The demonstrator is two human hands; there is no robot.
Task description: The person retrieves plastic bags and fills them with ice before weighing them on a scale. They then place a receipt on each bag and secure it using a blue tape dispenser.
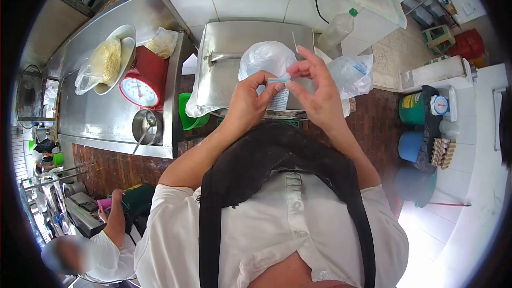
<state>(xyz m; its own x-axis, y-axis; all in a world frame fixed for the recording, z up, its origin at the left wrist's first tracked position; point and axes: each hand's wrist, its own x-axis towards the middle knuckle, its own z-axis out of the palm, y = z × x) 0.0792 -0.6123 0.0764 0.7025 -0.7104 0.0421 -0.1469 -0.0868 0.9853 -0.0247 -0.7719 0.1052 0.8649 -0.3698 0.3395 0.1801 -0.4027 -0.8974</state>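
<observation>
My left hand [249, 98] pinches a small pale-blue strip [277, 80] between thumb and fingers. Just right of it, my right hand [319, 92] has its fingers spread, with the thumb beside the strip's right end. A piece of printed paper [280, 98] shows below the strip, between the hands. Behind them a white, filled plastic bag [265, 57] rests on a metal lid [224, 37]. Another clear plastic bag [350, 77] lies to the right of my right hand.
On the steel counter [88, 109] at left are a red scale [152, 69], noodles [105, 63] in a dish and a metal pot [147, 127]. A green-capped bottle [338, 28] stands behind right. Buckets [410, 146] are far right. Another person [114, 248] is lower left.
</observation>
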